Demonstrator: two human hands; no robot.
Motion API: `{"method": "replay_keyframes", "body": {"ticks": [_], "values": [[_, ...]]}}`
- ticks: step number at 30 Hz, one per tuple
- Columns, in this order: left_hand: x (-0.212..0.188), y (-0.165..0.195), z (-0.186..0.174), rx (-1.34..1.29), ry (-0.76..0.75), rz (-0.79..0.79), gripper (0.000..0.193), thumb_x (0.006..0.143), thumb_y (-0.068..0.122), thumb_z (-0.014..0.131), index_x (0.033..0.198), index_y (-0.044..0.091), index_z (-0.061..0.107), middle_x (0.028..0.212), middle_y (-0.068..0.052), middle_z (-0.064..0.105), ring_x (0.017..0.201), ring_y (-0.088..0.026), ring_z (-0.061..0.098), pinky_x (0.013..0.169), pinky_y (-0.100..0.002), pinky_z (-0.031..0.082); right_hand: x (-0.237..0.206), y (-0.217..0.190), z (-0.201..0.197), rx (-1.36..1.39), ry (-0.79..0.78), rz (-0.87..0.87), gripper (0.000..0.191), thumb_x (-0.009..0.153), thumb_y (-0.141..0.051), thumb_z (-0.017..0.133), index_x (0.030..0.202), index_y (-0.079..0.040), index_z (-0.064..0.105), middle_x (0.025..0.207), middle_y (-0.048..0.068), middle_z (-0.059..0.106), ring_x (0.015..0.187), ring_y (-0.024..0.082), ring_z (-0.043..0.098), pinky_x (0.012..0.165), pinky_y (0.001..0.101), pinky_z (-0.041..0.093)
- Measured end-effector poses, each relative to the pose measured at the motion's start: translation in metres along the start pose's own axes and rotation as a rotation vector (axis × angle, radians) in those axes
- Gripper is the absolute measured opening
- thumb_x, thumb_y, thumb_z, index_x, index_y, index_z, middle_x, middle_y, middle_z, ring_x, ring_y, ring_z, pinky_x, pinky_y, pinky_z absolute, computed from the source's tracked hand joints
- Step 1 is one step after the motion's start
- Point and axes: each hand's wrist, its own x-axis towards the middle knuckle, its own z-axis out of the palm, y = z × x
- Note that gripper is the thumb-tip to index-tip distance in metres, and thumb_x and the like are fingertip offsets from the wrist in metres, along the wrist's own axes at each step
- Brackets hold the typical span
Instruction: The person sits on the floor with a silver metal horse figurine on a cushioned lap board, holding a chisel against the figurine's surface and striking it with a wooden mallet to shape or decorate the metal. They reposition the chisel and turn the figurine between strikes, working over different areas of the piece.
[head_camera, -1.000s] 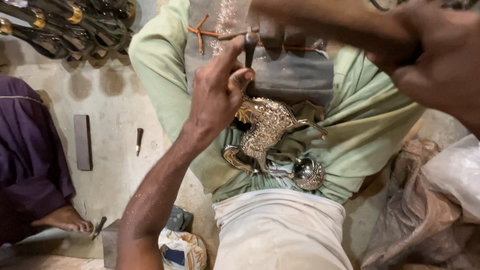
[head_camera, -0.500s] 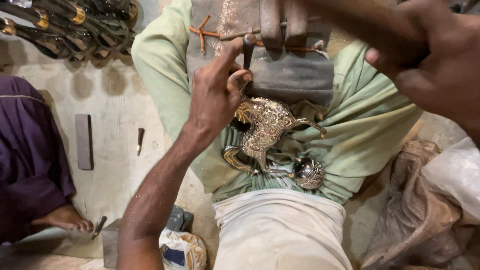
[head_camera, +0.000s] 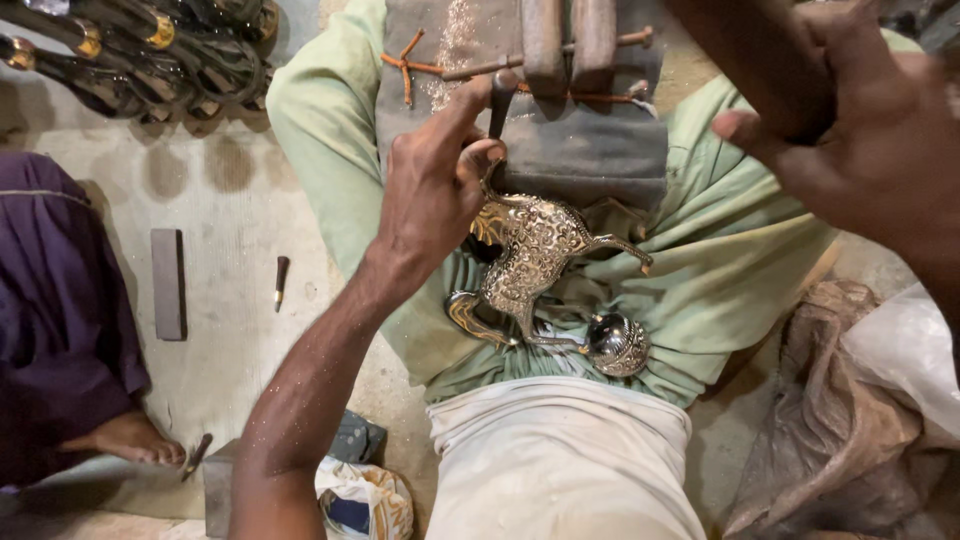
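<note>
The left hand (head_camera: 435, 190) is closed in a pinch: thumb and forefinger grip a short dark punch or chisel (head_camera: 497, 100), which stands roughly upright in the view, its lower end at the top edge of the engraved metal jug (head_camera: 535, 255). The right hand (head_camera: 880, 130) is raised at upper right, well apart from the work, its fingers curled round a dark handle (head_camera: 775, 60); what that handle belongs to lies outside the frame, so the tool cannot be identified with certainty. The jug lies on its side across the person's lap, directly below the left hand and touching it, and down and to the left of the right hand. Its long axis runs diagonally from the neck at upper left to the round ornamented knob (head_camera: 617, 343) at lower right, with a thin curved spout (head_camera: 620, 248) pointing right. The left hand is plainly the nearer of the two. The jug rests against a grey padded block (head_camera: 590, 150) on the pale green garment (head_camera: 720, 290), with two wooden bars (head_camera: 568, 40) tied above. On the concrete floor (head_camera: 230, 250) to the left lie a flat dark stone (head_camera: 167, 283) and a small loose punch (head_camera: 281, 280). Dark metal vessels (head_camera: 150, 50) are stacked at upper left. Another person's bare foot (head_camera: 125, 440) and purple clothing (head_camera: 50, 300) show at the left edge.
</note>
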Motion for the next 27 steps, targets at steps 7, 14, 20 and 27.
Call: {"method": "replay_keyframes", "body": {"ticks": [7,14,20,27], "values": [[-0.001,0.000,0.000,-0.019,-0.016,-0.006,0.068,0.089,-0.021,0.050,0.149,0.012,0.047,0.100,-0.016,0.072,0.094,-0.026,0.080,0.079,-0.039,0.065,0.000,-0.005,-0.001,0.208,-0.085,0.189,0.061,0.088,-0.029,0.081,0.136,-0.001,0.059,0.085,0.015,0.069,0.072,0.030,0.071,0.064,0.0418,0.055],[0.001,0.003,-0.005,-0.044,-0.033,-0.010,0.076,0.082,-0.023,0.046,0.149,0.013,0.049,0.101,-0.018,0.072,0.093,-0.027,0.080,0.085,-0.039,0.067,-0.005,-0.002,0.010,0.289,-0.036,0.149,0.059,0.091,-0.030,0.083,0.132,0.001,0.055,0.089,0.019,0.069,0.071,0.029,0.071,0.061,0.0423,0.053],[0.004,0.003,-0.008,-0.038,-0.079,-0.029,0.070,0.083,-0.022,0.050,0.145,0.011,0.052,0.099,-0.019,0.073,0.091,-0.027,0.079,0.079,-0.041,0.063,-0.013,-0.001,0.012,0.249,-0.037,0.118,0.060,0.094,-0.036,0.079,0.138,-0.002,0.058,0.093,0.020,0.069,0.081,0.029,0.073,0.071,0.0449,0.058],[0.008,0.005,-0.011,-0.012,-0.104,0.000,0.064,0.085,-0.021,0.057,0.142,0.009,0.053,0.107,-0.017,0.073,0.090,-0.024,0.079,0.074,-0.042,0.062,-0.021,-0.006,0.014,0.090,-0.142,0.092,0.061,0.087,-0.034,0.081,0.132,-0.001,0.059,0.091,0.023,0.072,0.079,0.036,0.074,0.066,0.0459,0.060]]}}
